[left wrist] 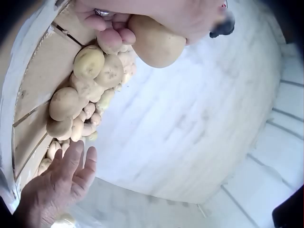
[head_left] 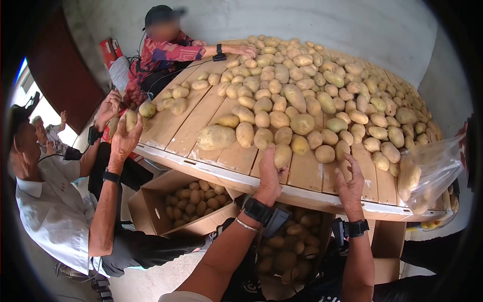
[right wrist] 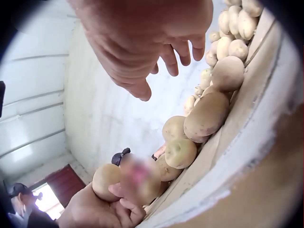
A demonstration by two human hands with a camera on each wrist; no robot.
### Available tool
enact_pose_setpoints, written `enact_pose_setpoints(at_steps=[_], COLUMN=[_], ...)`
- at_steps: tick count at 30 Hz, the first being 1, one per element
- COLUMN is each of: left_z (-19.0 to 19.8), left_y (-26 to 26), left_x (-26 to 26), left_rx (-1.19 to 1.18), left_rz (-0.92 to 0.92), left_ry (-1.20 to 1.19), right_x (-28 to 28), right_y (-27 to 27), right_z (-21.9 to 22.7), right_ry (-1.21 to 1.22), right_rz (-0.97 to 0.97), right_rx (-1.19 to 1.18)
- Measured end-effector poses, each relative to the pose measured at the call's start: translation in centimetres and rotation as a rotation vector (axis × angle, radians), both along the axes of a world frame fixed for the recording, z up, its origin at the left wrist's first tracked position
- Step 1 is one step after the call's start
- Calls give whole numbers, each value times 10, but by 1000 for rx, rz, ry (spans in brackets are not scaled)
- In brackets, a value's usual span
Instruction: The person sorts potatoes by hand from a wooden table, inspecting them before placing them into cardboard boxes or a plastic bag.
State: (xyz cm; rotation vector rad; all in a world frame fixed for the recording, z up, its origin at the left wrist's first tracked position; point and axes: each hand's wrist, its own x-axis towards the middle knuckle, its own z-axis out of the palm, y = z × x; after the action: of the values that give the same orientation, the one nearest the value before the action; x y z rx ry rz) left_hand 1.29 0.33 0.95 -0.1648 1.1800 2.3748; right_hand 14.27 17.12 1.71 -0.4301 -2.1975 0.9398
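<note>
My left hand (head_left: 270, 180) grips a potato (head_left: 283, 156) at the table's front edge. In the left wrist view this potato (left wrist: 159, 45) is smooth and pale brown, held between thumb and fingers. To its right, my right hand (head_left: 350, 187) is raised with fingers spread and nothing in it, close to a potato (head_left: 342, 149) at the front of the heap. The right wrist view shows that hand (right wrist: 147, 42) with its fingers extended, above the potatoes. A broad pile of potatoes (head_left: 302, 123) covers much of the slatted wooden table (head_left: 307, 173).
A clear plastic bag (head_left: 432, 168) with potatoes hangs at the table's right. Below stand an open cardboard box (head_left: 201, 226) of potatoes and another container of potatoes (head_left: 287, 251). One person at left holds a potato (head_left: 131, 120); another person reaches across the table's far side.
</note>
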Motion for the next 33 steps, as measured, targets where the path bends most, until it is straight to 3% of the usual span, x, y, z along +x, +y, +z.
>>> enact_pose_setpoints(at_steps=[2,4,6,8,9,11,12,16,19,21,23,25,28,33], left_z=[10,7,-3,-10,-10,-7,-7,-15,-19,-21,-19,-18,-18,-27], left_y=[-4,-9,-6,-10,-10,-12,-13,-13,-6,-5,1,0,6,12], left_x=[-1,1,3,2,3,1,4,-3,-4,-1,3,3,7,2], left_rx=[27,149,153,119,121,86,78,101,129,132,38,-26,-58,-15], left_rz=[42,-105,-132,-200,-195,-236,-231,-275,-312,-266,-205,-292,-248,-324], left_ry=[-107,-201,-168,-137,-136,-135,-142,-136,-87,-97,-38,-25,15,6], right_x=[-27,-62,-101,-144,-158,-178,-181,-172,-151,-136,-136,-129,-145,-168], right_y=[8,2,9,28,43,39,43,56,39,27,43,32,54,65], right_z=[6,25,41,27,17,21,26,19,30,51,45,51,29,0], right_ry=[26,-58,-131,-416,-414,-696,-890,-700,-525,-568,-719,-615,-604,-442], right_rz=[21,44,53,-47,-43,113,83,220,169,202,150,285,339,249], right_rx=[43,67,115,213,215,-37,-79,-178,-238,-298,-201,-298,-310,-55])
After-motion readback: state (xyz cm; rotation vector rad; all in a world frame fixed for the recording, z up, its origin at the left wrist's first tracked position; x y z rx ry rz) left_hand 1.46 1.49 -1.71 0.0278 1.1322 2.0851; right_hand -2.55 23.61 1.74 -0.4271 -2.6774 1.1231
